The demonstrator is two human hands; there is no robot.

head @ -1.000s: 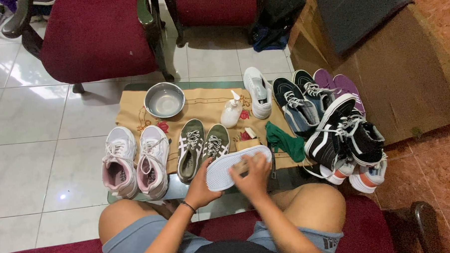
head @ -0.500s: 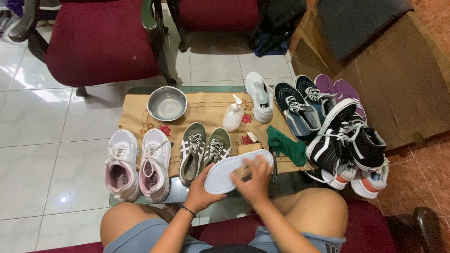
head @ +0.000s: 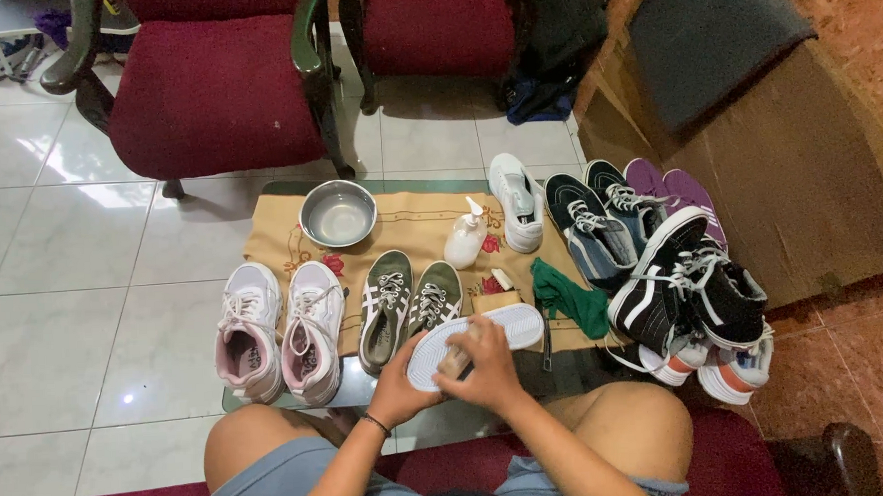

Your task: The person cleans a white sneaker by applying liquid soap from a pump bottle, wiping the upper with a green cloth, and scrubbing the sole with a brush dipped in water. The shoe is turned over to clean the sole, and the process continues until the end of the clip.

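The left hand [head: 399,381] grips a white shoe [head: 476,339] sole-up over the table's near edge, while the right hand [head: 487,366] presses something (a cloth, perhaps) against the sole. The pink pair [head: 280,327], the olive pair [head: 404,306] and the dark sneakers [head: 658,270] sit lined up, seemingly untouched.

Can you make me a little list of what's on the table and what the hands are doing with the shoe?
left hand: holds white shoe, sole up
right hand: pressed on the sole; anything under it is hidden
in front: olive sneakers
left side: pink-white sneakers
far side: metal bowl, pump bottle
right side: green cloth, black high-tops
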